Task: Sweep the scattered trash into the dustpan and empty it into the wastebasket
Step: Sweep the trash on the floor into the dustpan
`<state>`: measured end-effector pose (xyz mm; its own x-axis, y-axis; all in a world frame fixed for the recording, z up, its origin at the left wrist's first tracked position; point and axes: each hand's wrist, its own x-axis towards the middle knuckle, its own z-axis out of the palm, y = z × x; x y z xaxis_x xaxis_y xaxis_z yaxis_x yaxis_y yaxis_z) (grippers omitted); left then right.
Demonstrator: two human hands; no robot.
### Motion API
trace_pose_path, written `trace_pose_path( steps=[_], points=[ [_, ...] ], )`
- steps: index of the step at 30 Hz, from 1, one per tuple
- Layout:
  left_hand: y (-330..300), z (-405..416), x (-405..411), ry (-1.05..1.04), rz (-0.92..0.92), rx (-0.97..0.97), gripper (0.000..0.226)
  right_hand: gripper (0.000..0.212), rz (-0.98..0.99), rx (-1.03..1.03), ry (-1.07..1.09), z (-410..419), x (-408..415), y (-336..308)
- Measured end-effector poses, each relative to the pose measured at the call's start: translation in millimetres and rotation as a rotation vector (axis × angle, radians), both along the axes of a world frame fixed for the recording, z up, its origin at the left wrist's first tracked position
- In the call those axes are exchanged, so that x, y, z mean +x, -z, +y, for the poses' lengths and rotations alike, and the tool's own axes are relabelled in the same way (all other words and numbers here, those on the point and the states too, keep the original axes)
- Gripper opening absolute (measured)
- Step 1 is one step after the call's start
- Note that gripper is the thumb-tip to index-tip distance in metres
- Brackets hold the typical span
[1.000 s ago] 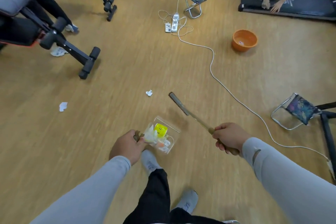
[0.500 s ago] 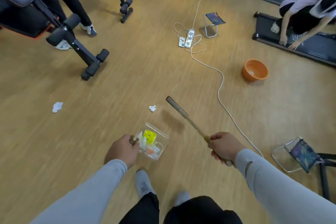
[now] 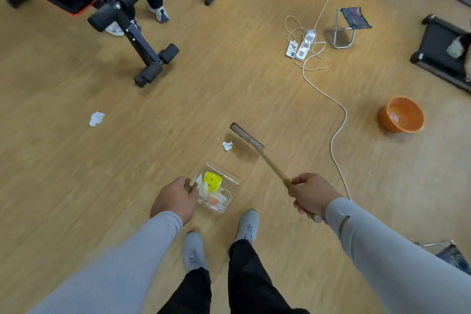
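Grip, right hand: fingers of the right hand [image 3: 309,195] curl round the wooden handle of a brush [image 3: 257,149], which slants up and to the left, its dark bristle head low over the wooden floor [image 3: 63,186].
Grip, left hand: the left hand [image 3: 175,200] clasps the short brown handle of a clear dustpan [image 3: 224,187], held between the two hands and in front of the feet.
Dustpan contents: a yellow piece [image 3: 212,181], white scraps and something orange lie inside the clear pan.
Nearest trash: a crumpled white paper ball [image 3: 227,145] sits on the floor just left of the brush head and beyond the dustpan's open edge.
Further trash: a second white paper scrap [image 3: 96,118] lies well apart, far to the left.
Orange basin: an orange bowl-shaped basin [image 3: 400,115] stands on the floor to the right, with a pale scrap inside.
Cable: a white cord [image 3: 339,120] runs from two power strips [image 3: 300,44] past the brush toward the right arm.
Surroundings: a black exercise bench [image 3: 127,30] stands at upper left, with another person's legs and shoes behind it; a folding stool [image 3: 349,25] stands near the power strips; a dark treadmill deck [image 3: 438,43] lies at the right edge.
Sweeper: grey sleeves, black trousers, grey shoes, standing.
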<state>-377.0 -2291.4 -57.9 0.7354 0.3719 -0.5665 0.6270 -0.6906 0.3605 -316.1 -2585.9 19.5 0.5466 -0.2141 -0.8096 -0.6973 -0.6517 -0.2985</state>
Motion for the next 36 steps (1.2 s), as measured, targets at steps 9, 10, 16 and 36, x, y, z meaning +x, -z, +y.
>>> trace_pose_path(
  steps=[9,10,16,36],
  points=[
    [21,-19,34,-0.027,0.054,0.023,0.017,0.021,0.038,-0.042,-0.19,14,78,35],
    [22,-16,34,-0.03,0.057,0.026,0.017,0.022,0.044,-0.055,-0.22,18,84,39],
    [26,-14,30,-0.021,0.081,0.038,0.019,0.023,0.171,-0.141,-0.548,30,90,38],
    [16,10,25,-0.022,0.061,0.024,0.021,0.016,0.125,0.026,-0.309,13,90,-11]
  ],
)
